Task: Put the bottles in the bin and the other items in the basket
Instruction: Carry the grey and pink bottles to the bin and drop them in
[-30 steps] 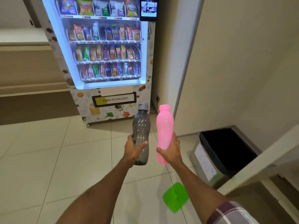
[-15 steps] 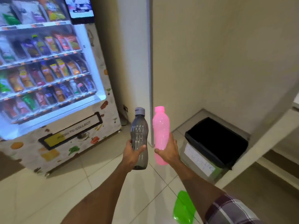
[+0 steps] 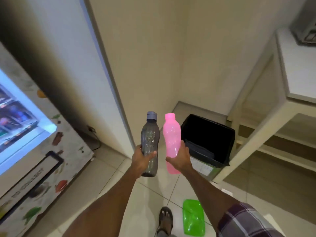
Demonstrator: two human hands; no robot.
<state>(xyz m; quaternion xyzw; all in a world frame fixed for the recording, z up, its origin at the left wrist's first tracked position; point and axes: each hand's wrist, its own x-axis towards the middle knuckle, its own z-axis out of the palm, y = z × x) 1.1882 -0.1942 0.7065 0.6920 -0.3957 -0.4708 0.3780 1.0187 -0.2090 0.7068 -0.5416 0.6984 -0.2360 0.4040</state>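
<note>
**Head view.** The left grip [image 3: 142, 161] is closed round the lower half of a dark grey bottle [image 3: 150, 134], with the thumb lying across its front. The bottle is held upright, its grey cap on top. The right grip [image 3: 181, 159] is closed round the lower half of a pink bottle [image 3: 171, 134], which is also upright and capped. The two bottles are side by side in the air above the tiled floor [image 3: 119, 170], near each other but apart, with the grey one on the left.

Behind and to the right of the pink bottle stands the bin [image 3: 222, 129]. It is lined with a black bag, its mouth is open, and a white label shows on its front wall. It sits on the floor in the corner between the cream wall [image 3: 171, 48] and a pale shelf unit [image 3: 256, 134]. Whether the pink bottle is over the bin's mouth cannot be told.

A flat green plastic piece [image 3: 194, 218] lies on the floor just right of a sandalled foot [image 3: 165, 218]. A checked sleeve [image 3: 244, 219] covers the right upper arm. At the left stands a vending machine [image 3: 34, 151] with a lit, blurred window.
</note>
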